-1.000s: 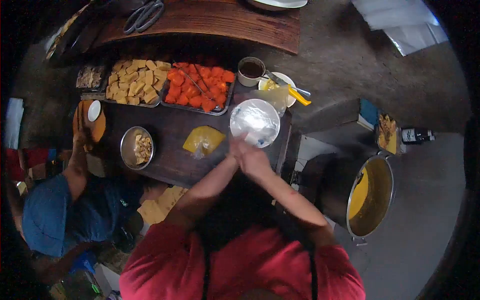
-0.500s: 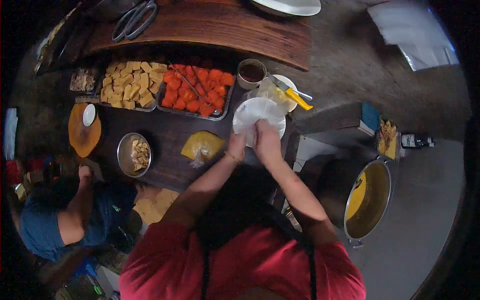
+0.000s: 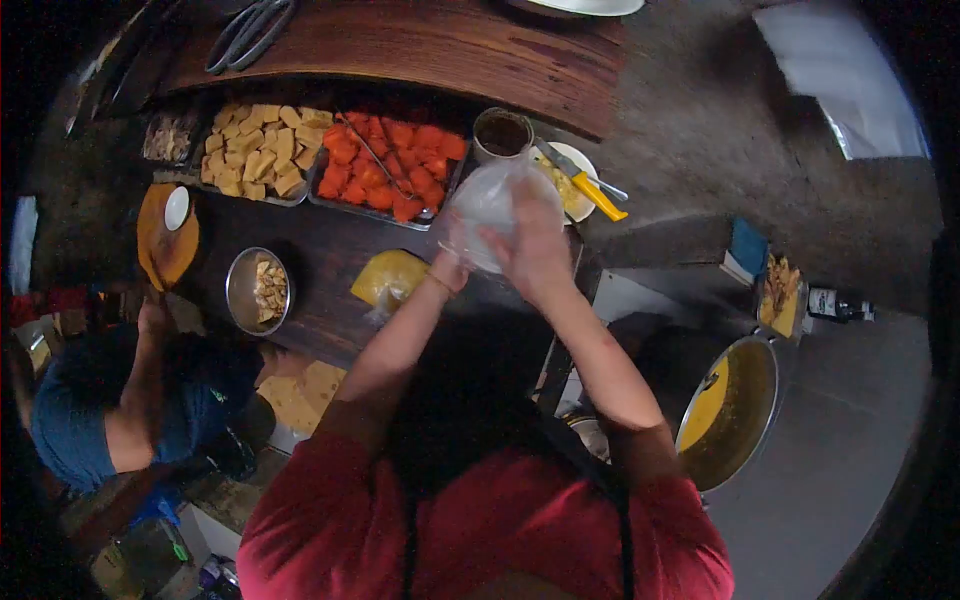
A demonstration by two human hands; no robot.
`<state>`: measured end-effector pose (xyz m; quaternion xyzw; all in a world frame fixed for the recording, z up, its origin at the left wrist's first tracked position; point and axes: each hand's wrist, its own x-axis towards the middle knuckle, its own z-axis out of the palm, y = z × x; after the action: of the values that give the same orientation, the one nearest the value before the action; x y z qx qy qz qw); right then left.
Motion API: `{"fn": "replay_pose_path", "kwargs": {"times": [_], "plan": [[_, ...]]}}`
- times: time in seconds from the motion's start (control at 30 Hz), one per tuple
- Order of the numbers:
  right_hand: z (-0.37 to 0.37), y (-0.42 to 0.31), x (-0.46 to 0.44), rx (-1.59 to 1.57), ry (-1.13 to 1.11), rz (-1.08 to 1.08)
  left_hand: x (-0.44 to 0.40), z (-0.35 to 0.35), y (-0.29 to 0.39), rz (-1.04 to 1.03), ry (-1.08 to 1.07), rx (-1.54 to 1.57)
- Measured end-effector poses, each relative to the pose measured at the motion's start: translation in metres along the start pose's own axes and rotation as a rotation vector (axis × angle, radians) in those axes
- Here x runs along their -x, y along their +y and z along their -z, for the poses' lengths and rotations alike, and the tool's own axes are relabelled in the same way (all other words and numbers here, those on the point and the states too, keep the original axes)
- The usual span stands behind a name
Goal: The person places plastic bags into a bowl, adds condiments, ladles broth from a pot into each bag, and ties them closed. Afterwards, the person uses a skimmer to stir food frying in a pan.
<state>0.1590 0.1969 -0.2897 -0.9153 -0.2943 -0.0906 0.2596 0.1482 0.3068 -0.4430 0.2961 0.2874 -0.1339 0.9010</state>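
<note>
A clear plastic bag (image 3: pixel 487 188) is spread out over a white plate (image 3: pixel 483 258), partly hiding it. My left hand (image 3: pixel 452 262) is closed on the bag's near left side. On its right side my right hand (image 3: pixel 532 236) lies against the plastic, fingers stretched and thumb apart, slightly blurred. Left of my left wrist lies a tied bag of yellow food (image 3: pixel 383 277). Just beyond my hands stands a cup of dark liquid (image 3: pixel 502 133). A yellow-handled knife (image 3: pixel 588 188) rests across a small plate (image 3: pixel 572 160) on the right.
Trays of tan chunks (image 3: pixel 262 150) and red-orange pieces (image 3: pixel 375 170) with tongs stand at the back left. A metal bowl (image 3: pixel 232 290) holds pale pieces. A large pot (image 3: pixel 765 385) of yellow liquid stands at right. A co-worker (image 3: pixel 150 400) is at lower left, beside an orange board (image 3: pixel 152 240).
The bag, bunched between my fingertips before, is now spread wider. My right hand's fingers have stretched out over it, and my left hand has moved slightly left. The view has shifted a little.
</note>
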Motion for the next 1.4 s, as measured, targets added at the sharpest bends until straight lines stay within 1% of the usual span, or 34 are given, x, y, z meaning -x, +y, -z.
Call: {"fn": "replay_pose_path", "kwargs": {"times": [0.07,0.1,0.2,0.27,0.33,0.43,0.47,0.53,0.57,0.63,0.7,0.77,0.83,0.9,0.93,0.97,1.03,1.1,1.17,1.27,1.33,1.37,1.4], "plan": [[-0.027,0.02,0.013,-0.311,-0.522,0.038,-0.002,0.01,-0.004,-0.032,0.032,-0.031],[-0.024,0.012,0.02,-0.35,-0.263,0.074,-0.002,0.017,-0.005,-0.048,0.056,-0.053],[-0.007,0.047,0.022,-0.431,0.088,-0.14,-0.003,0.036,-0.013,-0.115,0.14,-0.146],[-0.005,0.096,0.028,-0.035,0.072,-0.54,-0.002,0.046,-0.019,-0.157,0.194,-0.208],[-0.033,0.145,0.053,0.373,0.094,-0.525,-0.001,0.053,-0.026,-0.191,0.228,-0.276],[-0.058,0.176,0.068,0.233,-0.27,-0.842,-0.001,0.057,-0.041,-0.171,0.213,-0.385],[-0.068,0.192,0.074,0.106,-0.292,-0.776,-0.002,0.059,-0.047,-0.155,0.204,-0.422],[-0.077,0.208,0.077,-0.149,-0.332,-0.642,-0.008,0.065,-0.055,-0.056,0.194,-0.381],[-0.081,0.215,0.083,-0.064,-0.381,-0.654,-0.012,0.069,-0.058,-0.005,0.187,-0.363],[-0.055,0.188,0.07,0.113,-0.474,-0.677,-0.034,0.102,-0.075,0.011,0.276,-0.447],[-0.048,0.174,0.079,0.263,-0.351,-0.605,-0.064,0.152,-0.097,0.023,0.365,-0.523],[-0.049,0.171,0.082,0.394,-0.271,-0.531,-0.078,0.178,-0.108,0.033,0.461,-0.595],[-0.052,0.171,0.082,0.507,-0.227,-0.462,-0.068,0.15,-0.101,0.014,0.35,-0.76],[-0.062,0.174,0.079,0.528,-0.251,-0.48,-0.05,0.105,-0.077,0.095,0.338,-0.983],[-0.065,0.174,0.078,0.538,-0.263,-0.49,-0.042,0.08,-0.06,0.186,0.383,-1.122],[-0.067,0.173,0.078,0.496,-0.291,-0.546,-0.041,0.066,-0.051,0.28,0.426,-1.262],[-0.069,0.17,0.078,0.413,-0.345,-0.655,-0.071,0.09,-0.076,0.063,0.43,-0.938],[-0.065,0.166,0.081,0.375,-0.384,-0.659,-0.08,0.091,-0.082,-0.113,0.41,-0.815],[-0.061,0.162,0.087,0.341,-0.421,-0.65,-0.085,0.088,-0.082,-0.259,0.371,-0.896],[-0.06,0.161,0.095,0.295,-0.452,-0.624,-0.134,0.143,-0.12,-0.468,0.254,-1.067],[-0.059,0.164,0.097,0.271,-0.439,-0.611,-0.115,0.119,-0.102,-0.327,0.324,-1.038],[-0.056,0.167,0.099,0.256,-0.394,-0.593,-0.104,0.105,-0.092,-0.257,0.359,-1.023],[-0.052,0.169,0.1,0.241,-0.348,-0.576,-0.101,0.102,-0.091,-0.29,0.359,-0.999]]}}
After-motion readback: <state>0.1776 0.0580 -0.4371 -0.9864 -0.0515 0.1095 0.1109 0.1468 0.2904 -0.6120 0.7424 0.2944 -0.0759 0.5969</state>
